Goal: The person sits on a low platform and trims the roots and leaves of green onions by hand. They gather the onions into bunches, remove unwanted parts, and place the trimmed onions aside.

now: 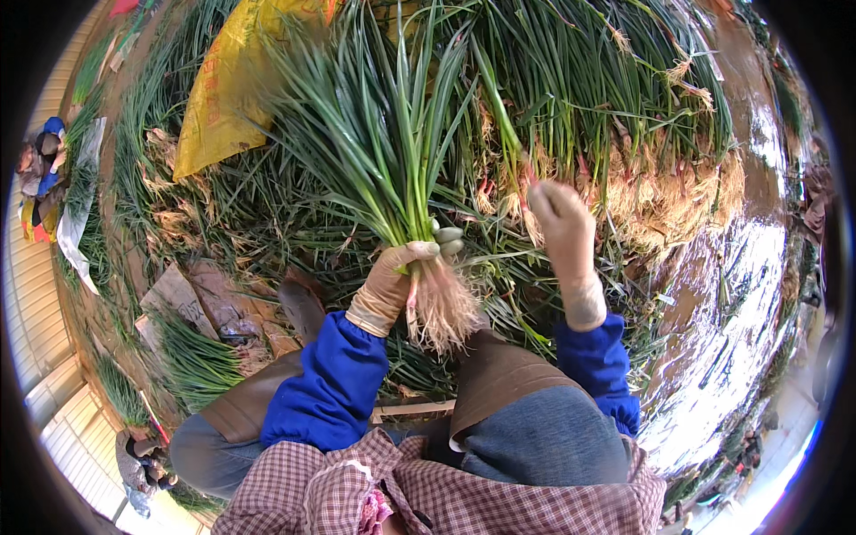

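My left hand (401,264), in a pale glove, is closed around the lower stems of a bunch of leafy allium greens (408,167). The long green leaves fan upward, and the pale stringy roots (445,307) hang below the fist. To the right, my right hand (562,217), also gloved and a little blurred, pinches the reddish base of a single allium stalk (506,130). That stalk slants up and left over a large pile of the same greens (642,127). The pile's roots (675,194) face me.
A yellow woven sack (231,87) lies over greens at upper left. Loose leaves (247,200) litter the ground. A smaller bundle (194,361) rests beside cardboard (177,301) at left. Shiny wet sheeting (722,348) covers the right side. Other people (43,167) crouch at the far left.
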Demonstrator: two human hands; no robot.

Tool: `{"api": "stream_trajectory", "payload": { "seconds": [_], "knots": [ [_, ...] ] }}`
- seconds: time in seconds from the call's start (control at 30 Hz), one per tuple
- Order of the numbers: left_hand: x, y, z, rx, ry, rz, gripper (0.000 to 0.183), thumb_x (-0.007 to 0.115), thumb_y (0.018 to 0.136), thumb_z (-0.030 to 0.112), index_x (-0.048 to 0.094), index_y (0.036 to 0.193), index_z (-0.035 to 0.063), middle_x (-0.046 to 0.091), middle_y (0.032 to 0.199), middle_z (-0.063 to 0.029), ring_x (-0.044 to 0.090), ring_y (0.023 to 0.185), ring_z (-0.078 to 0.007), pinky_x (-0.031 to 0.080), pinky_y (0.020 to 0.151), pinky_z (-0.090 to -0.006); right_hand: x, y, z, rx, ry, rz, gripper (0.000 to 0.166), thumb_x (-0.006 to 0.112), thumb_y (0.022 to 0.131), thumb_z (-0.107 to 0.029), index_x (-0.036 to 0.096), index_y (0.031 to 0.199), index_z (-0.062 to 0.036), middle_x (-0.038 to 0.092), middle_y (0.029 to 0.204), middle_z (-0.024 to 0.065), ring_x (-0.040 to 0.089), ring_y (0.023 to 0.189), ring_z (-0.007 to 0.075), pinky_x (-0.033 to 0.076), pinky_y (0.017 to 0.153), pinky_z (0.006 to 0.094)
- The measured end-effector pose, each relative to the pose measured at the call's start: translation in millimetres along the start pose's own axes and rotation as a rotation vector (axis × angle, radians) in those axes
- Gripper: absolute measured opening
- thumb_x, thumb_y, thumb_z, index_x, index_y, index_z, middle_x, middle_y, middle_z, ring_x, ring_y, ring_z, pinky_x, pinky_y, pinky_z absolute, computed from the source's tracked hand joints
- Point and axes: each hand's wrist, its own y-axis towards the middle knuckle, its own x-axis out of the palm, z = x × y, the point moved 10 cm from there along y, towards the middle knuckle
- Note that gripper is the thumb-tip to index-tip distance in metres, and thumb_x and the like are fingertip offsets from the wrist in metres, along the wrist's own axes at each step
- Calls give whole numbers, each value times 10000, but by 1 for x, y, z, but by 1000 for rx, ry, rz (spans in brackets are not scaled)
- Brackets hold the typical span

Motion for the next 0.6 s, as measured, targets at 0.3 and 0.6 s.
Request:
{"api": "stream_trajectory", "payload": {
  "seconds": [0.3,0.6],
  "knots": [
    [21,-4,-3,-49,-32,-205,357,659,817,75,529,1143,9,623,910,-58,647,859,-199,534,928,-427,53,-6,72,185,-631,-178,354,612,919,-444,722,1017,-123,705,993,100,687,869,264,547,775,383],
    [9,-23,46,136,-19,-288,364,644,796,77,505,1129,31,573,901,-44,619,870,-209,478,1012,-445,65,2,134,632,816,-134,310,703,903,-298,626,1052,-38,605,778,-16,494,596,34,395,502,178]
  ]
}}
